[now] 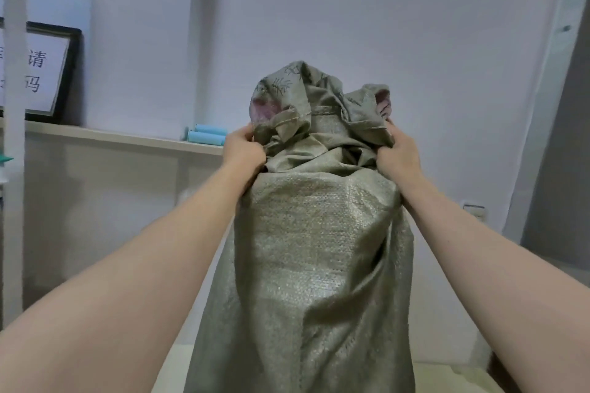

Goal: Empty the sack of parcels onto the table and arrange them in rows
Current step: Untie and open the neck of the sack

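Sack (pixel 319 249) of grey-green woven plastic fills the middle of the view and stands upright. Its lower end runs out past the bottom edge, so I cannot tell whether it rests on the tabletop (pixel 447 380), a pale strip of which shows low down on either side. The top of the sack is crumpled and folded over, with faint printed marks and a pinkish inner face showing at the bunched corners. Both bare arms reach forward and up to it. The left hand (pixel 244 150) has its grip curled tight on a fistful of cloth at the left upper corner, thumb on the fabric. The right hand (pixel 399 153) has its grip clenched the same way on the right upper corner. Below the two hands the weave hangs in long folds. Behind, a pale wall carries a shelf (pixel 127 137) with two light blue rolls (pixel 207 135) lying side by side near its right end and a black-framed sign (pixel 44 73) leaning at the far left. A white post (pixel 14 137) stands at the left edge, and a wall socket (pixel 475 212) sits right of the sack
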A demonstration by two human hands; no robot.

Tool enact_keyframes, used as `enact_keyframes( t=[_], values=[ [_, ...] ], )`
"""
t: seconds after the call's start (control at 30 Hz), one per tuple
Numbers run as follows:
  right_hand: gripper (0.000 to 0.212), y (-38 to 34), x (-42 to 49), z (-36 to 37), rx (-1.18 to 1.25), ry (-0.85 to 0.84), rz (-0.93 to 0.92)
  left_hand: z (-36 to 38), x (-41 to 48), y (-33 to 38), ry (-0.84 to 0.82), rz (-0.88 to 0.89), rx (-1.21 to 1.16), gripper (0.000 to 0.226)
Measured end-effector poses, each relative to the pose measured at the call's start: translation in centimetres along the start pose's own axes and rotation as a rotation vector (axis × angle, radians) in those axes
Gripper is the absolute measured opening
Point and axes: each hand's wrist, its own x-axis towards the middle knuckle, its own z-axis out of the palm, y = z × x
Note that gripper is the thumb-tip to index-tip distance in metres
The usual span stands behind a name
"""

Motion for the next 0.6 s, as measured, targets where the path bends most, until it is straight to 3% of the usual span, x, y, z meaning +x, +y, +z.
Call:
enact_keyframes(
  t=[0.07, 0.13, 0.17, 0.27, 0.33, 0.37, 0.43, 0.5, 0.6],
  values=[
    [0.066, 0.0, 1.7, -0.6, 0.072, 0.03, -0.045, 0.3, 2.1, 0.5, -0.027, 0.106, -0.065, 0.073],
    [0.064, 1.0, 1.9, -0.7, 0.055, -0.039, -0.024, -0.2, 3.0, -0.7, -0.088, 0.165, -0.074, 0.102],
    [0.064, 2.0, 1.8, -0.4, 0.036, -0.095, -0.009, -0.3, 3.0, -1.7, -0.131, 0.231, -0.027, 0.105],
    [0.065, 4.8, 1.2, 0.9, 0.008, -0.186, 0.056, 0.6, 1.9, -3.8, -0.302, 0.351, 0.008, 0.077],
    [0.061, 5.6, 0.9, 0.9, 0.019, -0.196, 0.055, 1.4, 0.6, -3.8, -0.457, 0.244, -0.094, 0.042],
    [0.057, 5.5, 0.9, 0.7, 0.041, -0.219, 0.053, 1.5, 0.4, -3.7, -0.541, 0.195, -0.109, 0.039],
    [0.058, 4.6, 0.9, 0.1, 0.216, -0.304, 0.107, 1.5, 0.4, -3.4, -0.637, 0.186, -0.01, 0.083],
    [0.087, 3.3, 1.5, -0.7, 0.462, -0.399, 0.208, 1.4, 0.3, -2.8, -0.668, 0.274, 0.091, 0.111],
    [0.134, 1.8, 1.6, -1.9, 0.365, -0.637, 0.153, 1.5, 0.4, -2.4, -0.757, 0.36, 0.253, 0.107]
  ],
)
